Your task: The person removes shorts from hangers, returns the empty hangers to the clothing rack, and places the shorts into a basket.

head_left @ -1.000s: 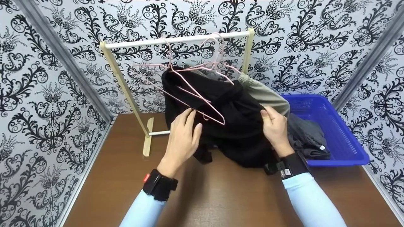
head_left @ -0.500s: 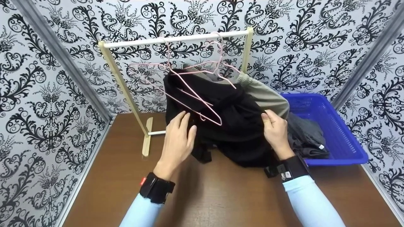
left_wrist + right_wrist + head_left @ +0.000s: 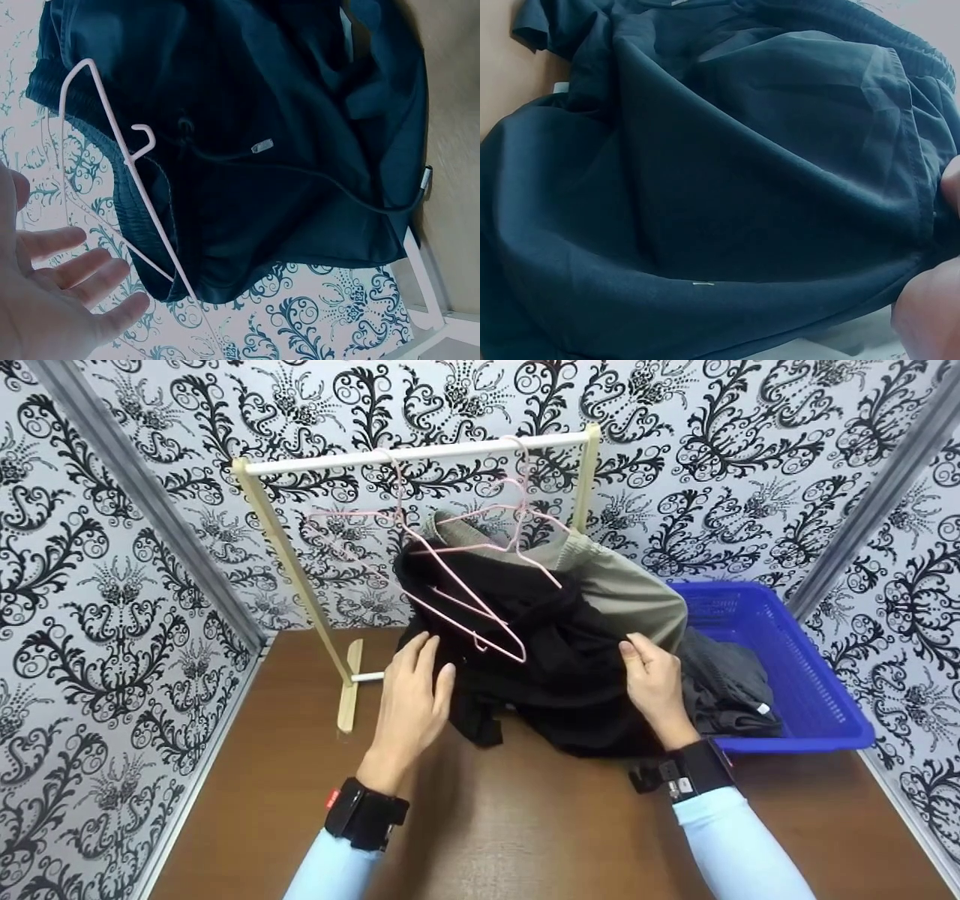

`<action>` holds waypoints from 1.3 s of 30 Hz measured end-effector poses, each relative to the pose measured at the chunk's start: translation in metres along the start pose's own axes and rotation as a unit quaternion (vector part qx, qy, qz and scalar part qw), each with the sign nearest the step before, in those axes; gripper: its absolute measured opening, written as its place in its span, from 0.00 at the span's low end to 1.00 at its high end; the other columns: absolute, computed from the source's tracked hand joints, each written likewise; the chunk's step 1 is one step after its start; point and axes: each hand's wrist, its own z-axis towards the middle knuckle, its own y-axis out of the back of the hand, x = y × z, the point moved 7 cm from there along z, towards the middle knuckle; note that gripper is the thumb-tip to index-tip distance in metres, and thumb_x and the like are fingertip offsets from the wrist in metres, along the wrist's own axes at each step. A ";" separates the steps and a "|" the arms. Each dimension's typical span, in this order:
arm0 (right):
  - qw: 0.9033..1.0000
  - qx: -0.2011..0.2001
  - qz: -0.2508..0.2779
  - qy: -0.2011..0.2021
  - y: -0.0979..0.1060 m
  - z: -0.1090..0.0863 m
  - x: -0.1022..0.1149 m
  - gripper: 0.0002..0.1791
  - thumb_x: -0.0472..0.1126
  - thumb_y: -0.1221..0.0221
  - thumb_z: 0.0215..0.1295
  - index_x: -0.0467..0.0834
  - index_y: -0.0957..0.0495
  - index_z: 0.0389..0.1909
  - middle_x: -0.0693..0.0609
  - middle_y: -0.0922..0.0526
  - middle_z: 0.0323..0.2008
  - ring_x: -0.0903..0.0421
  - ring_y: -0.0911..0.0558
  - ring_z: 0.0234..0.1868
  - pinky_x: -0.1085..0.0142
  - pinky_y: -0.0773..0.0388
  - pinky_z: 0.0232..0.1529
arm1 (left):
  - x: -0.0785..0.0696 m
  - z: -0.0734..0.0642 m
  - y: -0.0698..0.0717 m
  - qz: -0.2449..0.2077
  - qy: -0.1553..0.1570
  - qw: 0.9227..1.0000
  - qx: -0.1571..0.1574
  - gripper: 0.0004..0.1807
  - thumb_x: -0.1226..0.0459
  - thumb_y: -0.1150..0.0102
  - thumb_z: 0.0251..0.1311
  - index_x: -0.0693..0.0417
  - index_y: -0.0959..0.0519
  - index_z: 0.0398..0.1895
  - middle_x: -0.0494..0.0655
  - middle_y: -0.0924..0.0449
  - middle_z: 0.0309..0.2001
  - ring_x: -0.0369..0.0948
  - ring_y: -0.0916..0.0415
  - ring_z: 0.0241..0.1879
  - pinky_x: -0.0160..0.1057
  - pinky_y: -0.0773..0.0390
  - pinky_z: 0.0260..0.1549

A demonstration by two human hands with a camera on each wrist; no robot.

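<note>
Black drawstring pants (image 3: 525,682) with an elastic waist spread in front of the rack. My right hand (image 3: 656,682) pinches their right edge between thumb and fingers; thumb and fingertip show at the right wrist view's edge. To the left, my left hand (image 3: 411,697) is open, its fingers relaxed beside the waistband (image 3: 142,240) and not curled round anything. A pink hanger (image 3: 517,529) runs into the pants' waist, its hook below the rod. Another pink hanger (image 3: 461,577) hangs from the rod and crosses in front of the pants. The drawstring (image 3: 300,169) dangles down the pants' front.
The rack's white rod (image 3: 322,463) spans two wooden posts. Beige pants (image 3: 622,585) hang on a further pink hanger behind the black ones. On the right stands a blue basket (image 3: 829,690) with dark grey clothing (image 3: 731,682) in it. Patterned walls enclose the brown table (image 3: 525,840).
The black pants' waist and its hanger have sunk lower, showing more of the beige pants. My left hand has drawn back left and down from the front hanger; my right hand keeps its grip.
</note>
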 end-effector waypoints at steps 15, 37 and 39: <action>1.000 0.020 -0.001 -0.010 0.001 -0.023 -0.016 0.04 0.27 0.40 0.69 0.32 0.17 0.37 0.42 0.19 0.24 0.60 0.28 0.26 0.77 0.31 0.35 | 0.010 -0.009 -0.001 -0.004 0.012 1.000 0.001 0.24 0.60 0.48 0.74 0.70 0.25 0.63 0.65 0.26 0.64 0.61 0.27 0.62 0.59 0.31 0.64; 0.997 0.077 -0.001 -0.026 0.001 -0.050 -0.030 0.07 0.30 0.42 0.72 0.37 0.15 0.35 0.47 0.16 0.28 0.63 0.25 0.30 0.76 0.30 0.36 | 0.028 -0.026 -0.007 0.005 0.043 0.999 0.019 0.24 0.61 0.46 0.74 0.70 0.24 0.63 0.67 0.25 0.64 0.62 0.27 0.63 0.62 0.29 0.61; 0.997 0.079 -0.007 -0.021 0.001 -0.052 -0.030 0.07 0.31 0.41 0.72 0.38 0.16 0.35 0.48 0.17 0.26 0.63 0.26 0.29 0.75 0.30 0.35 | 0.029 -0.027 -0.008 0.006 0.048 0.999 0.024 0.24 0.61 0.45 0.73 0.70 0.24 0.64 0.67 0.26 0.64 0.62 0.27 0.64 0.62 0.30 0.62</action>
